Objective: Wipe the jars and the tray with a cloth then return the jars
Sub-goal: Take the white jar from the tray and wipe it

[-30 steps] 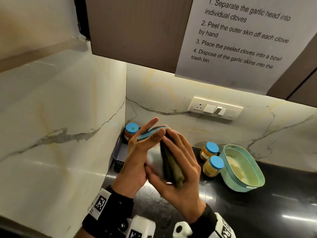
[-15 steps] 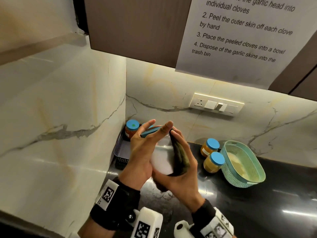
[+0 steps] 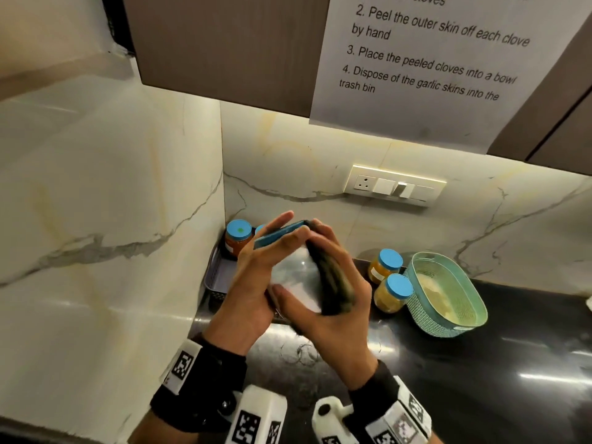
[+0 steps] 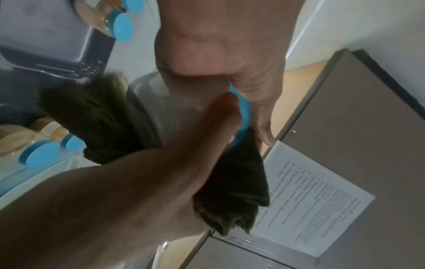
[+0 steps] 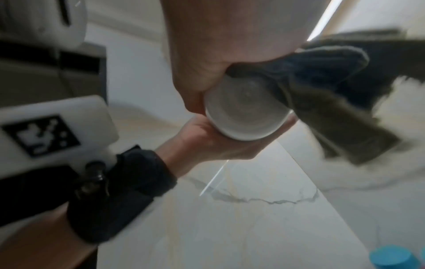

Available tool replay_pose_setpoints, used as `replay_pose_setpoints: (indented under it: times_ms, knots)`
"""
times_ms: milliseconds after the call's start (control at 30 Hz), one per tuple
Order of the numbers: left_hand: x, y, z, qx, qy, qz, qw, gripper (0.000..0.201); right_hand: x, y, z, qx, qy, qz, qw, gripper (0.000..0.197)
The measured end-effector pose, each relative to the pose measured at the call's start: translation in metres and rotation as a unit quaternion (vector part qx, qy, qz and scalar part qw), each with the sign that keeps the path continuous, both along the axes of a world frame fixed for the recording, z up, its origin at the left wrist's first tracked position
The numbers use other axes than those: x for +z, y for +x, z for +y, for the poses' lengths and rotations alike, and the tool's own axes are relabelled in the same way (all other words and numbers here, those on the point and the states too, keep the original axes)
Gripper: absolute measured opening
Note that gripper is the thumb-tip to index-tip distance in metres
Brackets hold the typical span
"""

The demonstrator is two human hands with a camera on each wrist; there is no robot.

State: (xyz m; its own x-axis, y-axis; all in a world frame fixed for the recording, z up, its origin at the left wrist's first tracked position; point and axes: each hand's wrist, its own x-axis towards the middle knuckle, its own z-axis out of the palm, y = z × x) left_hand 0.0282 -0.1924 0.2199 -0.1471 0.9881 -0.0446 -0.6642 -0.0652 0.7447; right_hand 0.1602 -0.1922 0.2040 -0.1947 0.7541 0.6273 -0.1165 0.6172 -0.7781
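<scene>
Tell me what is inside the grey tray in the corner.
In the grey tray stands a red-filled jar with a blue lid. A second blue lid shows beside it; the left hand covers the rest.

Left hand (image 3: 256, 283) and right hand (image 3: 333, 302) raised, fingers curled.

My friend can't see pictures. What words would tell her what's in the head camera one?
Two hands hold a blue-lidded jar tipped over a black counter: the left hand grips it while the right hand presses a dark green cloth against its side. Behind sits a grey tray holding a jar; two more jars stand beside a green basket.
</scene>
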Motion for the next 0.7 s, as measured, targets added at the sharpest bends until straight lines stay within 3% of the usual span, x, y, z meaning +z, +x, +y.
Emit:
replay_pose_setpoints:
  times_ms: [100,133,267,333,433,567,700]
  knots:
    - [-0.003,0.0,-0.002,0.0,-0.01,-0.013,1.0,0.112,0.003,0.0,0.005,-0.031,0.103,-0.054,0.993,0.066]
    - [-0.004,0.0,0.0,0.013,-0.01,-0.01,1.0,0.111,0.003,0.001,0.01,-0.018,0.095,-0.057,0.994,0.067]
    - [-0.001,0.0,0.007,0.066,-0.011,0.035,0.997,0.107,0.005,-0.004,0.008,0.036,-0.078,-0.009,0.996,0.082]
    - [-0.001,-0.003,0.005,0.052,-0.004,0.031,0.998,0.108,0.004,-0.005,0.003,0.011,-0.049,-0.005,0.999,0.081]
    - [-0.003,-0.003,0.003,0.04,-0.016,0.007,0.999,0.109,-0.002,0.002,0.006,-0.025,0.07,-0.068,0.995,0.075]
    - [-0.005,0.005,0.004,0.092,-0.041,0.002,0.995,0.125,-0.007,0.001,0.009,0.008,-0.006,-0.056,0.998,0.085]
    - [-0.007,0.005,0.004,0.09,-0.069,0.023,0.993,0.113,-0.009,-0.001,0.001,0.003,-0.034,-0.055,0.998,0.088]
